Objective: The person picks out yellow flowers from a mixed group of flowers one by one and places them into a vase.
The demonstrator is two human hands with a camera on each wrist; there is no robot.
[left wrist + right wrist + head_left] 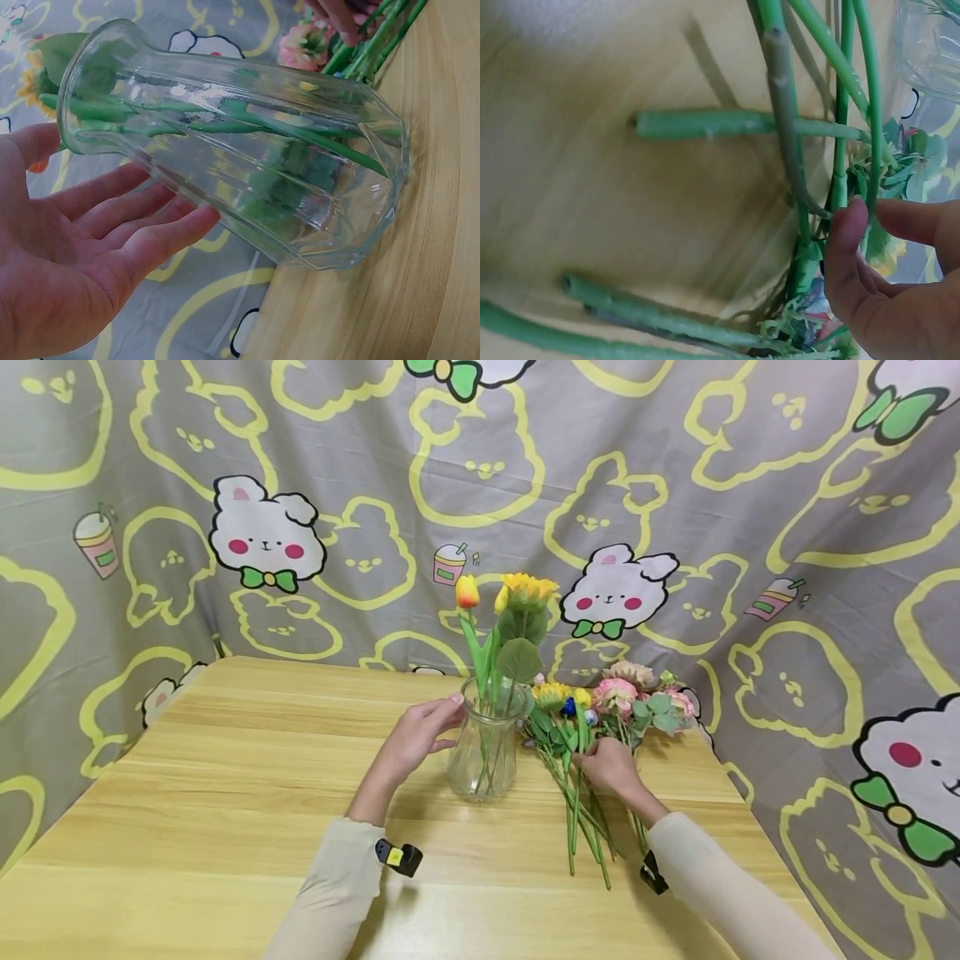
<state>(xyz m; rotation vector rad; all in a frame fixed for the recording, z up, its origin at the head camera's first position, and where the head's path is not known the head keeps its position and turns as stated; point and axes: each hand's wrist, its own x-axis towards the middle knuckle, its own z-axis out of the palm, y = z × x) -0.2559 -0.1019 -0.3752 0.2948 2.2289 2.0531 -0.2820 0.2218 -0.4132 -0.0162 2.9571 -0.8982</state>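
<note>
Our left hand (420,735), fingers relaxed and gripping nothing, is beside the glass vase (483,768); with our right hand (609,767) we pinch a green stem (874,112). The vase stands upright on the surface (262,760), holding a red-orange tulip (467,592) and a sunflower (528,585); nearby lie loose flowers (617,695), before patterned cloth (360,460).

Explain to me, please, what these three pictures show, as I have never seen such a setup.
There is no machine: a person works bare-handed. The wide picture comes from a camera worn on the head; the two close ones come from the wrist cameras. On the wooden table stands a glass vase holding an orange-red tulip and a yellow flower; loose flowers lie to its right. The left hand is beside the vase; whether it touches the glass is unclear. The right hand appears to pinch a green stem.
</note>
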